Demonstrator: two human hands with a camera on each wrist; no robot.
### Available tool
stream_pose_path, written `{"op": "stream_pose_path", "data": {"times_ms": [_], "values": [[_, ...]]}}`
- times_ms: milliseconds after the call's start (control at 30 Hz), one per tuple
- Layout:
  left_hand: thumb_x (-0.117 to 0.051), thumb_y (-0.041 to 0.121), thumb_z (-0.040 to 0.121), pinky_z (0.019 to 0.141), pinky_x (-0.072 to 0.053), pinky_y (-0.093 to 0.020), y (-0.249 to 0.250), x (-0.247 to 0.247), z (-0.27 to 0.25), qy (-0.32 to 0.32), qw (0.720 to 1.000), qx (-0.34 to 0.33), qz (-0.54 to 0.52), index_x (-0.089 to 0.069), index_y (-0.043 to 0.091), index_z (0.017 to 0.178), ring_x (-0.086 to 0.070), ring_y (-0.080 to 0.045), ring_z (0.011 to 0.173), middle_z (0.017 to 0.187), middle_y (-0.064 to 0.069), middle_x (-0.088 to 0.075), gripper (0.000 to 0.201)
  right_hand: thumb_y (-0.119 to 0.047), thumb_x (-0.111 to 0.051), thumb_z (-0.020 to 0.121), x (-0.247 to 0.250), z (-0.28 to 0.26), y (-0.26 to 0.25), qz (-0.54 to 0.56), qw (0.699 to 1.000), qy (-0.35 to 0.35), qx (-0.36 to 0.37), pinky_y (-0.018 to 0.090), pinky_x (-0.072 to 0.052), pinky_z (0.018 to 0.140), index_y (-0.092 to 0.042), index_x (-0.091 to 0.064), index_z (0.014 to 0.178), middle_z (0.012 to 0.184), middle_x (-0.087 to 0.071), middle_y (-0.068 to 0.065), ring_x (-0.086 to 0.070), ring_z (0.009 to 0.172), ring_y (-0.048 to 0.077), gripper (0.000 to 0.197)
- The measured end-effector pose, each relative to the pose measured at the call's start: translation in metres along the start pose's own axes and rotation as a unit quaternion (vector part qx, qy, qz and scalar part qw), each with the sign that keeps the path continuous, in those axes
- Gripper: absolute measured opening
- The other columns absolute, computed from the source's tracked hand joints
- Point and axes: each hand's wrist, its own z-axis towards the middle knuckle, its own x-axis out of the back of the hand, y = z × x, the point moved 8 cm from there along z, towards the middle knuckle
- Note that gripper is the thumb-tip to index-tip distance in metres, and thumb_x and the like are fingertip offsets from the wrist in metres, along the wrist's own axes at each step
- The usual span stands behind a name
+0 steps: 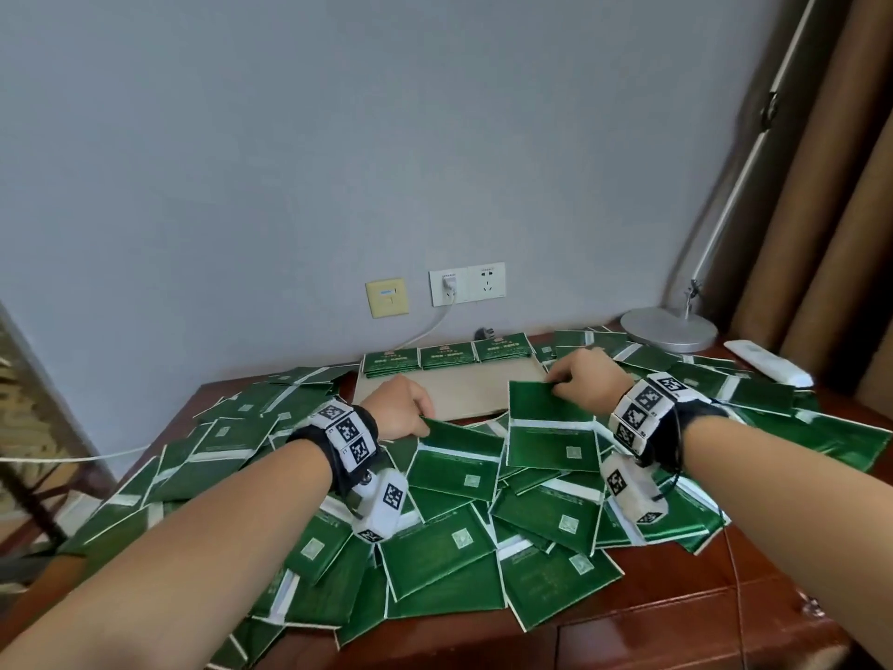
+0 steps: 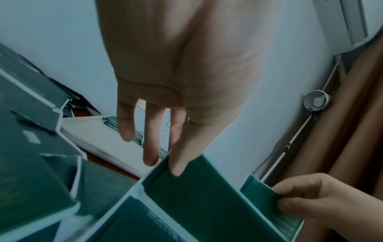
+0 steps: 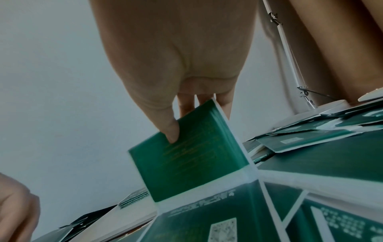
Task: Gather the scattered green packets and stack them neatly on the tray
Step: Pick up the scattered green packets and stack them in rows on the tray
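Many green packets (image 1: pixel 435 548) lie scattered over the wooden table. A flat beige tray (image 1: pixel 449 391) sits at the back with three neat green stacks (image 1: pixel 447 356) along its far edge. My left hand (image 1: pixel 425 425) pinches the top corner of one packet (image 1: pixel 459 456) just in front of the tray; thumb and forefinger grip its edge (image 2: pixel 176 163) while the other fingers hang straight. My right hand (image 1: pixel 555 386) pinches the upper edge of another packet (image 1: pixel 551 427), lifted and tilted at the tray's right front. The thumb (image 3: pixel 172 131) presses its face (image 3: pixel 186 155), fingers behind.
A silver lamp base (image 1: pixel 669 328) and a white remote (image 1: pixel 768 362) stand at the back right beside brown curtains. Wall sockets (image 1: pixel 466 285) with a plugged cable sit behind the tray. Bare wood (image 1: pixel 676 616) shows at the table's front right.
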Motion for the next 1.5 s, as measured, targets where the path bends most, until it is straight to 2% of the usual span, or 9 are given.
{"op": "stream_pose_path", "data": {"times_ms": [133, 233, 300, 433, 600, 700, 967, 1200, 1500], "values": [[-0.076, 0.000, 0.072, 0.083, -0.055, -0.034, 0.000, -0.019, -0.016, -0.117, 0.992, 0.008, 0.041, -0.075, 0.021, 0.091, -0.066, -0.021, 0.087, 0.100, 0.001, -0.070, 0.028, -0.013, -0.069, 0.083, -0.010, -0.007, 0.001, 0.011, 0.998, -0.059, -0.002, 0.018, -0.047, 0.083, -0.019, -0.077, 0.099, 0.097, -0.074, -0.006, -0.064, 0.086, 0.009, 0.019], [-0.065, -0.005, 0.078, 0.094, -0.053, -0.032, 0.002, -0.027, -0.021, -0.169, 0.984, 0.011, 0.054, -0.074, 0.023, 0.102, -0.065, -0.015, 0.102, 0.108, 0.004, -0.069, 0.038, -0.033, -0.075, 0.080, -0.021, -0.019, -0.001, 0.038, 0.988, -0.148, 0.002, 0.021, -0.046, 0.077, -0.023, -0.078, 0.093, 0.087, -0.072, -0.013, -0.066, 0.084, 0.007, 0.017], [-0.061, -0.003, 0.084, 0.100, -0.049, -0.032, 0.009, -0.023, -0.018, -0.144, 0.989, 0.007, 0.038, -0.073, 0.019, 0.108, -0.064, -0.016, 0.107, 0.111, 0.002, -0.070, 0.035, -0.045, -0.075, 0.079, -0.022, -0.023, 0.001, 0.039, 0.985, -0.168, -0.006, 0.024, -0.046, 0.080, -0.022, -0.077, 0.098, 0.092, -0.072, -0.012, -0.065, 0.089, 0.007, 0.030], [-0.069, 0.012, 0.088, 0.096, -0.043, -0.025, 0.017, -0.029, -0.010, -0.117, 0.992, -0.003, 0.042, -0.070, 0.018, 0.113, -0.062, -0.014, 0.107, 0.115, 0.003, -0.067, 0.025, -0.039, -0.076, 0.079, -0.022, -0.025, 0.008, -0.010, 0.986, -0.164, -0.017, 0.027, -0.046, 0.092, -0.020, -0.069, 0.114, 0.108, -0.069, -0.006, -0.063, 0.098, 0.013, 0.040], [-0.073, 0.031, 0.087, 0.100, -0.042, -0.029, 0.020, -0.053, -0.004, -0.143, 0.984, -0.005, 0.104, -0.058, 0.020, 0.129, -0.057, -0.017, 0.113, 0.127, 0.000, -0.059, 0.045, -0.035, -0.076, 0.079, -0.036, -0.029, 0.017, -0.039, 0.984, -0.172, -0.029, 0.028, -0.046, 0.095, -0.018, -0.058, 0.130, 0.116, -0.064, -0.001, -0.059, 0.102, 0.015, 0.056], [-0.075, 0.033, 0.085, 0.103, -0.041, -0.029, 0.019, -0.061, -0.003, -0.152, 0.981, 0.002, 0.120, -0.054, 0.019, 0.134, -0.056, -0.018, 0.117, 0.132, -0.001, -0.057, 0.056, -0.034, -0.074, 0.081, -0.038, -0.033, 0.016, -0.060, 0.982, -0.176, -0.022, 0.029, -0.045, 0.100, -0.016, -0.055, 0.133, 0.131, -0.059, 0.003, -0.057, 0.116, 0.019, 0.058], [-0.079, 0.027, 0.082, 0.107, -0.041, -0.033, 0.021, -0.066, -0.006, -0.138, 0.981, 0.006, 0.134, -0.053, 0.015, 0.137, -0.054, -0.021, 0.122, 0.137, -0.004, -0.056, 0.062, -0.034, -0.078, 0.077, -0.050, -0.032, 0.019, -0.115, 0.975, -0.191, -0.024, 0.034, -0.044, 0.104, -0.016, -0.051, 0.138, 0.135, -0.057, 0.002, -0.054, 0.122, 0.021, 0.069], [-0.079, 0.028, 0.081, 0.099, -0.043, -0.030, 0.023, -0.058, -0.005, -0.095, 0.987, 0.006, 0.129, -0.054, 0.014, 0.131, -0.054, -0.022, 0.117, 0.132, -0.004, -0.056, 0.057, -0.022, -0.077, 0.077, -0.037, -0.026, 0.021, -0.075, 0.982, -0.166, -0.044, 0.023, -0.041, 0.078, -0.012, -0.060, 0.124, 0.120, -0.062, 0.005, -0.055, 0.097, 0.018, 0.051], [-0.066, 0.000, 0.085, 0.077, -0.049, -0.029, 0.020, -0.024, 0.009, -0.064, 0.995, 0.039, 0.063, -0.061, 0.019, 0.110, -0.058, -0.017, 0.088, 0.115, -0.005, -0.059, 0.032, -0.004, -0.069, 0.082, -0.008, 0.002, 0.009, 0.015, 0.991, -0.129, -0.027, 0.027, -0.047, 0.073, -0.019, -0.062, 0.097, 0.104, -0.062, 0.005, -0.057, 0.087, 0.018, 0.022]]}}
